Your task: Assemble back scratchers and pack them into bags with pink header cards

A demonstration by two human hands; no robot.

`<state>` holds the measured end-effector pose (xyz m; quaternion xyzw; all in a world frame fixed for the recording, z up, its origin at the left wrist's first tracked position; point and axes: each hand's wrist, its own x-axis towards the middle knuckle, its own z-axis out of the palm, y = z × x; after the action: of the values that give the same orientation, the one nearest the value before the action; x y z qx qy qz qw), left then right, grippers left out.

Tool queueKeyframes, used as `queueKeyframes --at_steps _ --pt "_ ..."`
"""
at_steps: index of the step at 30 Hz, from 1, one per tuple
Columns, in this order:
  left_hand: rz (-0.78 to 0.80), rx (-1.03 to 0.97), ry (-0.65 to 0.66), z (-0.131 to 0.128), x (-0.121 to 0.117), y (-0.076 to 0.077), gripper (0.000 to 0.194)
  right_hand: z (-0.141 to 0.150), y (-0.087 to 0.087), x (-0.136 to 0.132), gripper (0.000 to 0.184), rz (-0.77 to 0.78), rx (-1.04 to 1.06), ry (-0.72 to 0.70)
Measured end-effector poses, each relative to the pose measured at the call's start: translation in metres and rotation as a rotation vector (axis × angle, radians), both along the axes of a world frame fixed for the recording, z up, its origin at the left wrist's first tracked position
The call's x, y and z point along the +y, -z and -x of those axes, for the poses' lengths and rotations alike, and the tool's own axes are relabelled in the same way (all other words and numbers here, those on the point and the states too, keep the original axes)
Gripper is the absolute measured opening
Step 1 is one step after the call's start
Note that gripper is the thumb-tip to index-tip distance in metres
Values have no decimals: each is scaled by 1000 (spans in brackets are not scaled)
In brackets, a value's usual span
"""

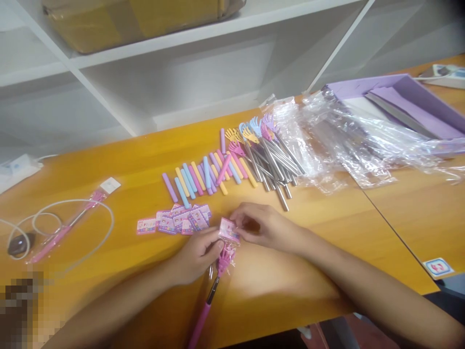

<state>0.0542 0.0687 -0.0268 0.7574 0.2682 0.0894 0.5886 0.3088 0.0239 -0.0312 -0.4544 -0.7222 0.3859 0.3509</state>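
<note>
A pink hand-shaped back scratcher [200, 321] in a clear plastic bag [230, 255] lies slanting toward the table's front edge, its claw end uppermost. At the bag's top is a small pink printed card [228, 230]. My left hand [199, 253] is closed on the bag's top and the card's left edge, thumb on top. The fingers of my right hand [267, 225] pinch the card's right edge. More printed cards [183, 219] lie in a loose pile just beyond my left hand. I cannot tell whether the card is inside the bag or folded over it.
Pastel handle tubes [196, 177] lie beyond the cards, beside metal rods with coloured claw heads [256, 127]. Clear bags [348, 131] spread toward a purple box [366, 87]. A bagged pink scratcher [69, 228] and a white cable [112, 223] lie at left. White shelving [203, 72] stands behind.
</note>
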Motion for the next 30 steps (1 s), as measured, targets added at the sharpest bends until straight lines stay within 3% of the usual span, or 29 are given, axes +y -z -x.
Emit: queueKeyframes --at_steps 10,15,19,22,25,30 --pt "-21 46 31 0 -2 1 33 -1 0 -4 14 -237 -108 -26" --pt "-54 57 75 -1 0 0 32 -16 -9 -1 17 -139 -188 -131" --pt "-45 75 26 0 1 1 34 -24 -14 2 23 -162 -219 15" --pt "11 65 -51 1 1 3 33 -20 -13 2 18 -58 -101 148" --pt "66 22 -70 1 0 5 32 -14 -9 1 10 124 108 187" --pt "77 0 -61 2 -2 5 31 -16 -6 3 27 138 160 60"
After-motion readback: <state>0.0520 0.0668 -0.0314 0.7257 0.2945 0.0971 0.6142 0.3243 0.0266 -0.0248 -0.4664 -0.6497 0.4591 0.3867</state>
